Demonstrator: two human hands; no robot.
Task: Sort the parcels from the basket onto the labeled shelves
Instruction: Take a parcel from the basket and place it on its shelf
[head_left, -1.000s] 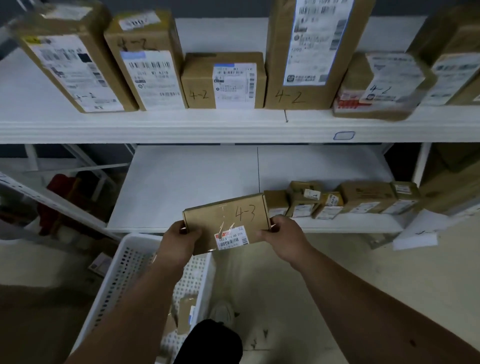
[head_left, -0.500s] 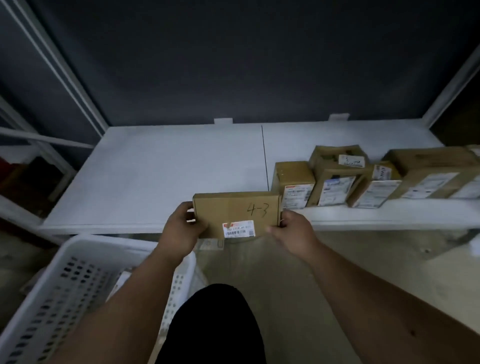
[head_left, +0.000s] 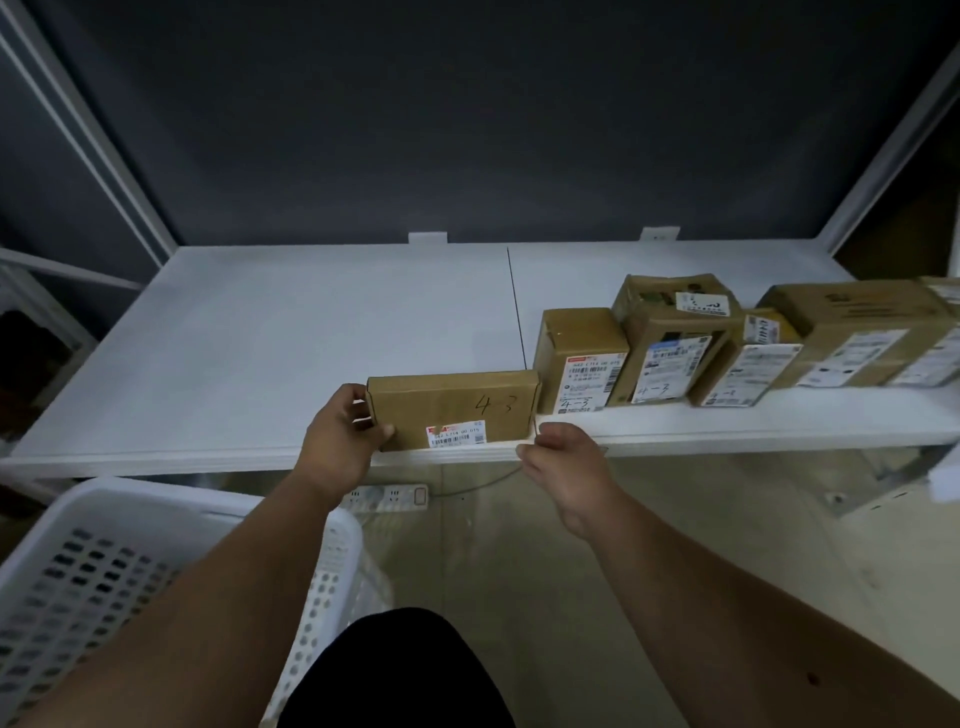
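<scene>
A flat brown parcel (head_left: 452, 410) marked "4-3" stands on its long edge at the front of the low white shelf (head_left: 260, 364). My left hand (head_left: 340, 439) grips its left end. My right hand (head_left: 563, 460) hovers just off the parcel's lower right corner, fingers loosely curled, holding nothing. To the right, a row of several brown parcels stands on the same shelf, the nearest one (head_left: 579, 358) also marked "4-3". The white plastic basket (head_left: 130, 561) sits at the lower left; its contents are hidden.
A white power strip (head_left: 387, 498) with a cable lies on the floor under the shelf edge. White upright posts (head_left: 93, 140) frame the shelf on the left and right. A dark wall backs the shelf. My dark-clothed knee (head_left: 400, 670) is at the bottom.
The parcel went from held in the air in front of the shelf to standing on the shelf's front edge. My right hand has come off it; the view has moved closer to the shelf.
</scene>
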